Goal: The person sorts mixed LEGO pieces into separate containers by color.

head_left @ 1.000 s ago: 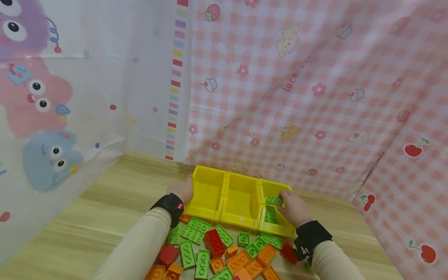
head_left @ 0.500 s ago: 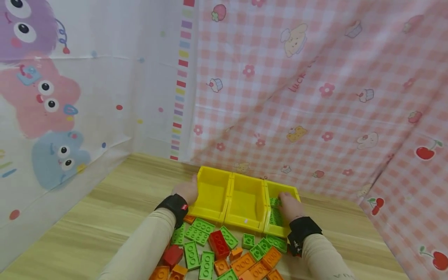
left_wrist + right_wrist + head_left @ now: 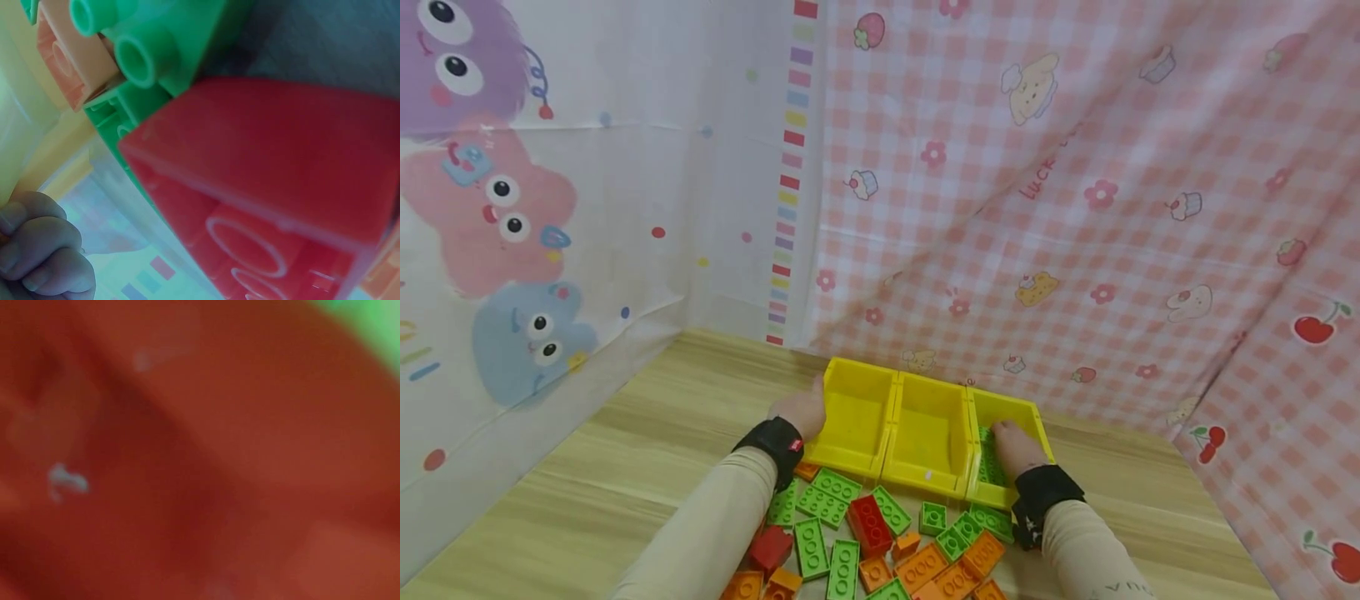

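Note:
Three yellow bins [image 3: 922, 427] stand joined in a row. My left hand [image 3: 801, 414] grips the leftmost bin [image 3: 857, 417] by its outer side; in the left wrist view its curled fingers [image 3: 50, 244] show at the yellow edge. My right hand [image 3: 1018, 447] reaches down into the rightmost bin [image 3: 1009, 406], against green building bricks [image 3: 988, 458] lying there. The fingertips of that hand are hidden, so I cannot tell whether they still pinch a brick. A blurred red surface [image 3: 200, 487] fills the right wrist view.
Loose bricks lie in front of the bins, among them a red brick [image 3: 870, 525], a green brick [image 3: 811, 547] and an orange brick [image 3: 921, 567]. Behind the bins hangs a pink checked cloth [image 3: 1000, 250]. Wooden tabletop [image 3: 625, 450] shows at the left.
My right hand has lowered a green brick into the rightmost bin and moved deeper among the bricks there. My left hand keeps its grip on the leftmost bin. The head view has shifted slightly.

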